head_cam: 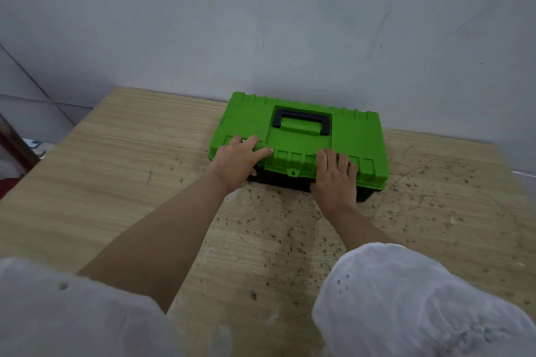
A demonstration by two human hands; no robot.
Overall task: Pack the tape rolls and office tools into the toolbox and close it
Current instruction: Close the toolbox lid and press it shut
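toolbox (348,153), green lid (246,122) down, 12 o'clock end of tabletop (116,171), back against wall (261,23) | left grip (237,162) flat, fingers (249,142) straight, resting on lid front, 9 o'clock of latch (293,172) | right grip (335,180) flat, straight-fingered, on lid front, 3 o'clock of latch

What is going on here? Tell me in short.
A person presses both hands on the lid of a green plastic toolbox with a black carry handle, on a scuffed wooden table. The left hand lies flat left of the front latch, the right hand right of it. The lid is down; whether the latch is fastened cannot be told.
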